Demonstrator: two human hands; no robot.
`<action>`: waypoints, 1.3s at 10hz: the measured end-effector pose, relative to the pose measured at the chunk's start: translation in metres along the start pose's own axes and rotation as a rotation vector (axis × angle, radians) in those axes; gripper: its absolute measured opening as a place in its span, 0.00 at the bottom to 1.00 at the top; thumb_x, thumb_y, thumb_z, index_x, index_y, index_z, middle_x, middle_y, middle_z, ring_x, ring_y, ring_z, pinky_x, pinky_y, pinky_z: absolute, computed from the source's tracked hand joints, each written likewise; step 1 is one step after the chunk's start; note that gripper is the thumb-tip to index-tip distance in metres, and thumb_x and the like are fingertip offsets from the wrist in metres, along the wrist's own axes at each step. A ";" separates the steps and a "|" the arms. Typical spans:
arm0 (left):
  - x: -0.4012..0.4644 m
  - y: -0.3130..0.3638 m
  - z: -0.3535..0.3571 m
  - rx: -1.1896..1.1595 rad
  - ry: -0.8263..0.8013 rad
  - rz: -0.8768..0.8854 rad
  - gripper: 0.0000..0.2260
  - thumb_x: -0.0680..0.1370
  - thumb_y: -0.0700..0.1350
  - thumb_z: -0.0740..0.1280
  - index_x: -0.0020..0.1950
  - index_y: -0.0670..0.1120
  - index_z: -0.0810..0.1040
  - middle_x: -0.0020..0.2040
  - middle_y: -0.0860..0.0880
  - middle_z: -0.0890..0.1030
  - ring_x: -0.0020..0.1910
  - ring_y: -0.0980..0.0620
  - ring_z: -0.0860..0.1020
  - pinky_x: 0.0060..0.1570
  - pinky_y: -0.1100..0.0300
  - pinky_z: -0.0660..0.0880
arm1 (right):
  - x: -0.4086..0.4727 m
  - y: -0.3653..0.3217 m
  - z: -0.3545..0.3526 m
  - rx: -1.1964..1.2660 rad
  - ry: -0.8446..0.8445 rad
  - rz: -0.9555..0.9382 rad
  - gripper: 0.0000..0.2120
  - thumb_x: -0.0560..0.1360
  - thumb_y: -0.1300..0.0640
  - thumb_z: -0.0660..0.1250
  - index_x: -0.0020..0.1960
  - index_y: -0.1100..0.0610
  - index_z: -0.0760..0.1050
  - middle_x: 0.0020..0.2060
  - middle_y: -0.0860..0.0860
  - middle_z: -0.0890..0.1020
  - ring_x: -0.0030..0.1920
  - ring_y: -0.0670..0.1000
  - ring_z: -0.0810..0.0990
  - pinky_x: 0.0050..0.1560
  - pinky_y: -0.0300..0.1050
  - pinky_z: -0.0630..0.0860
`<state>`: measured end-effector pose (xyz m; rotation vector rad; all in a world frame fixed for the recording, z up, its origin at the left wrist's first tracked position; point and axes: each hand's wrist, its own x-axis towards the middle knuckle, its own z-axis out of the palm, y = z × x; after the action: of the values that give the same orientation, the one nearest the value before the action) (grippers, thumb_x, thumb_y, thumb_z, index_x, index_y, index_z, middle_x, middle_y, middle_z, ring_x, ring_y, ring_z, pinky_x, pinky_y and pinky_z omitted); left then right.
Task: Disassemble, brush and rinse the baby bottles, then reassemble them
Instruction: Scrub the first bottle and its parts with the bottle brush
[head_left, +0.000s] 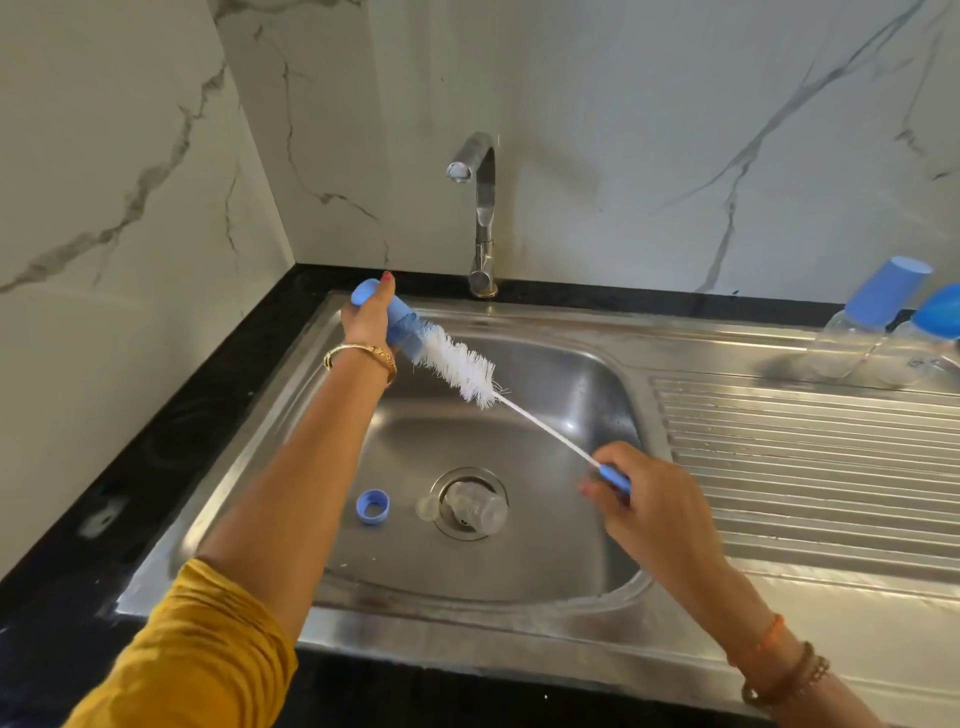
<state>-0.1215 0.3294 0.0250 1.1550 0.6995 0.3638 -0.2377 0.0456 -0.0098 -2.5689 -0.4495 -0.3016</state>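
My left hand (363, 318) grips a blue bottle cap (401, 327) over the far left of the sink basin (571, 374). The white bristle head of the bottle brush (460, 368) has its tip pushed into the cap's open end. My right hand (652, 512) holds the brush by its blue handle (616, 478) over the right side of the basin. On the basin floor lie a blue screw ring (372, 505), a clear nipple (426, 507) and a clear bottle body (477, 510) on its side across the drain.
A steel faucet (481, 208) stands at the back with no water running. Two capped bottles (865, 322) (927, 340) stand at the far right of the ridged drainboard (805, 457). Black counter (130, 467) borders the sink; marble walls close the corner.
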 end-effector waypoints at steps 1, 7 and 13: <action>0.001 0.000 -0.004 0.022 -0.055 0.004 0.26 0.76 0.50 0.67 0.70 0.43 0.64 0.63 0.44 0.72 0.58 0.46 0.75 0.58 0.52 0.74 | -0.001 0.000 0.000 -0.063 0.116 -0.103 0.05 0.69 0.65 0.69 0.35 0.60 0.80 0.23 0.53 0.76 0.20 0.52 0.72 0.22 0.38 0.65; -0.004 0.003 -0.015 -0.403 -0.282 0.027 0.06 0.78 0.42 0.63 0.53 0.42 0.74 0.47 0.49 0.77 0.43 0.51 0.79 0.40 0.58 0.78 | -0.005 -0.001 -0.013 1.410 -0.848 0.950 0.13 0.70 0.53 0.62 0.28 0.55 0.74 0.20 0.46 0.62 0.15 0.40 0.57 0.13 0.29 0.52; -0.012 -0.025 -0.001 -0.463 -0.056 -0.169 0.23 0.76 0.50 0.67 0.67 0.44 0.66 0.57 0.44 0.74 0.46 0.49 0.76 0.44 0.55 0.77 | -0.009 -0.005 0.003 0.474 -0.128 0.377 0.19 0.78 0.58 0.60 0.28 0.54 0.73 0.20 0.46 0.68 0.21 0.43 0.64 0.26 0.35 0.60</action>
<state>-0.1331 0.3136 0.0054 0.6604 0.6173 0.3270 -0.2480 0.0490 -0.0125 -2.1511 -0.0588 0.0975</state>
